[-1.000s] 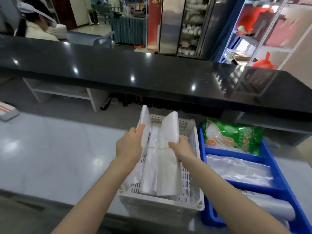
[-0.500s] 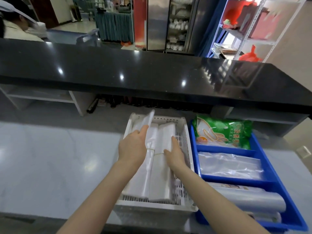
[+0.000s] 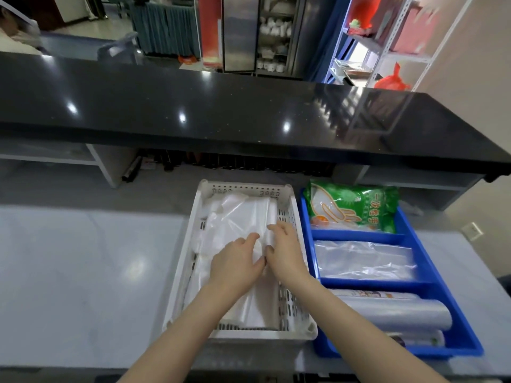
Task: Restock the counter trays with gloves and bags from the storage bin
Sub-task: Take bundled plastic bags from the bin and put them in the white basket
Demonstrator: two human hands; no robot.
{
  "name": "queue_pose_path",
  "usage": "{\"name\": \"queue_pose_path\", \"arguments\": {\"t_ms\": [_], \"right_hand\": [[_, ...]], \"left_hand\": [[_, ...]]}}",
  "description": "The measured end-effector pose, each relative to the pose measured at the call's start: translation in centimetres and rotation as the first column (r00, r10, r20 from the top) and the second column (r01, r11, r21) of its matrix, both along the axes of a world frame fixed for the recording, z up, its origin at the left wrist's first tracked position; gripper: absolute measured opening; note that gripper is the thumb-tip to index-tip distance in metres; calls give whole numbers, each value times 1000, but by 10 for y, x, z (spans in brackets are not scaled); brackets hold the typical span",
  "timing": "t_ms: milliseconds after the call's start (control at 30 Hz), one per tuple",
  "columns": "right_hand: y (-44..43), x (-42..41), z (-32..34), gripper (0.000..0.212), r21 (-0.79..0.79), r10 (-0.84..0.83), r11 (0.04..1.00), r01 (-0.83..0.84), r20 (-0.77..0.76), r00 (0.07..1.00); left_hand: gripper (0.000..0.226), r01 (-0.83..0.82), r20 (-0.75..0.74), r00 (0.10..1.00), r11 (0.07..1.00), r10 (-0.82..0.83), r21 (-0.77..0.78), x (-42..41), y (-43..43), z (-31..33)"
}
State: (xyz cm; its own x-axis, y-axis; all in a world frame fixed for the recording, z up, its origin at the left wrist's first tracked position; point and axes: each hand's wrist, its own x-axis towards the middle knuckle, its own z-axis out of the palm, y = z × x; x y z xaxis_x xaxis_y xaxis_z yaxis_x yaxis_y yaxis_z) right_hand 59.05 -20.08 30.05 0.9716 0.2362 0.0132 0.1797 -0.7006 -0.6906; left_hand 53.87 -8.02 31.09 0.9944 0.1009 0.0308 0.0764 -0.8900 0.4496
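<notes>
A white perforated tray (image 3: pixel 181 268) sits on the pale counter and holds bundles of clear plastic bags (image 3: pixel 237 217), now lying flat. My left hand (image 3: pixel 235 265) and my right hand (image 3: pixel 284 251) rest side by side on the middle of the bundles, fingers bent and pressing down on the plastic. To the right stands a blue divided tray (image 3: pixel 431 269). Its far compartment holds a green pack of disposable gloves (image 3: pixel 356 207), the middle one clear bags (image 3: pixel 362 259), the near one rolls of plastic bags (image 3: pixel 398 313).
A raised black counter top (image 3: pixel 221 111) runs across behind the trays, with an open shelf beneath it. Pale counter surface (image 3: pixel 83 272) stretches to the left. A person in a white cap (image 3: pixel 13 26) is at the far left. Metal shelving (image 3: pixel 387 51) stands at back right.
The bag bundles were held upright over the white tray; they now lie flat inside it. Both hands have moved down and together onto the middle of the bundles.
</notes>
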Motion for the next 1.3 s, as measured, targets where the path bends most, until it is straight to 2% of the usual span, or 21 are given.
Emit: {"name": "queue_pose_path", "arguments": {"t_ms": [100,233,300,533,667,833,933,1000,1067,1167,1300], "right_hand": [[1,-2,-4,51,-165,159,973,-164,-43,986],[-1,-7,-13,53,-268,188,944,-194,-47,981],[-1,-7,-14,54,-299,185,935,-191,-48,981],[2,10,1,64,-326,141,928,-177,-132,981],[1,-2,-2,62,-283,110,950,-129,-82,991],[-5,-6,-7,55,-336,174,924,-183,-56,983],[-3,-6,1,57,-333,193,924,-186,-12,981],[1,-9,10,53,-306,252,926,-223,57,966],[8,-22,21,49,-227,360,915,-335,80,930],[24,-56,37,42,-132,573,819,-558,141,808],[55,-121,49,37,-86,778,620,-780,198,596]], "left_hand": [[47,-92,78,993,989,83,116,0,16,-10],[59,-144,-86,985,985,151,91,-10,29,-31],[62,-151,-85,983,983,160,107,-13,25,-38],[68,-202,-122,973,979,196,-37,-9,6,-39],[66,-206,-109,973,978,203,-18,-13,-3,-43],[63,-179,-157,972,984,175,-7,-14,-3,-37],[58,-179,-109,978,984,178,-6,-27,4,-24],[50,-210,12,978,976,210,-50,-44,9,-13],[36,-271,179,941,957,287,-106,-70,12,-3],[23,-448,404,780,878,477,-172,-123,12,5],[21,-676,443,531,676,722,-293,-220,11,-10]]}}
